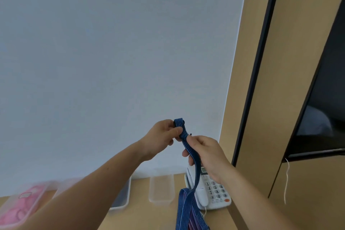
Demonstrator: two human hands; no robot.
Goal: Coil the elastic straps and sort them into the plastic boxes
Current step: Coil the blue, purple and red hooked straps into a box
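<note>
Loose loops of the blue striped strap (194, 179) hang below my hands and run off the bottom edge, not coiled yet. Under my left forearm sits a box with pink straps (22, 201), blurred. A second box (122, 195) is half hidden by that arm, with dark contents I can't make out. Below and between my hands an empty clear box (161, 190) stands on the desk (141, 216). Under my right hand is a white phone (216, 192), and the strap crosses in front of it. My right hand (207, 155) is closed around the strap just below the coil. My left hand (164, 134) pinches the small started coil at the strap's end, fingers curled round it.

Risks, as I judge them:
- The elastic is springy, so a slack left pinch lets the coil unwind.
- The hanging loops could snag the phone or tangle.
- A twist gets wound in if my right hand doesn't keep the strap flat.
</note>
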